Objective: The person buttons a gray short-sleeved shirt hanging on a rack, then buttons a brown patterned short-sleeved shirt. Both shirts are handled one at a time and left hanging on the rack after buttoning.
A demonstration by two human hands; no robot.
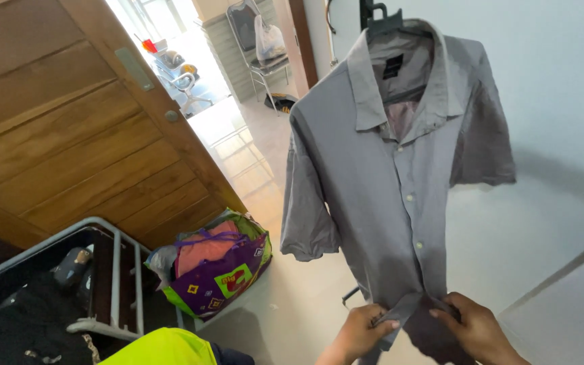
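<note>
- Nearest the camera, the left hand (pixel 358 330) and the right hand (pixel 476 328) meet at the bottom hem of a grey short-sleeved shirt (pixel 393 169). Each hand pinches one front edge of the fabric between thumb and fingers, closed narrowly on the cloth; held this way, the two edges of the buttoned front are brought together and the lower part is pulled taut.
- A patch of bright yellow-green cloth (pixel 163 348) shows at the bottom edge of the view, just left of the left forearm; what it belongs to cannot be told.
- At lower left stands a grey metal rack (pixel 113 270) with dark fabric (pixel 28 324) draped over it.
- Just beyond the rack, on the floor against the wooden door (pixel 69 115), sits a purple and green shopping bag (pixel 221 270), open at the top and stuffed with clothes, pink-orange cloth uppermost, likely laundry.
- The shirt hangs full length on a dark hanger (pixel 383 23) hooked high up by the white wall (pixel 562 81), so it falls straight, collar open, front towards the person.
- Farthest off, through the open doorway, a metal chair (pixel 258 40) carries a white plastic bag (pixel 270 40), its contents not visible; more small items lie in the bright area to its left, too far to tell.
</note>
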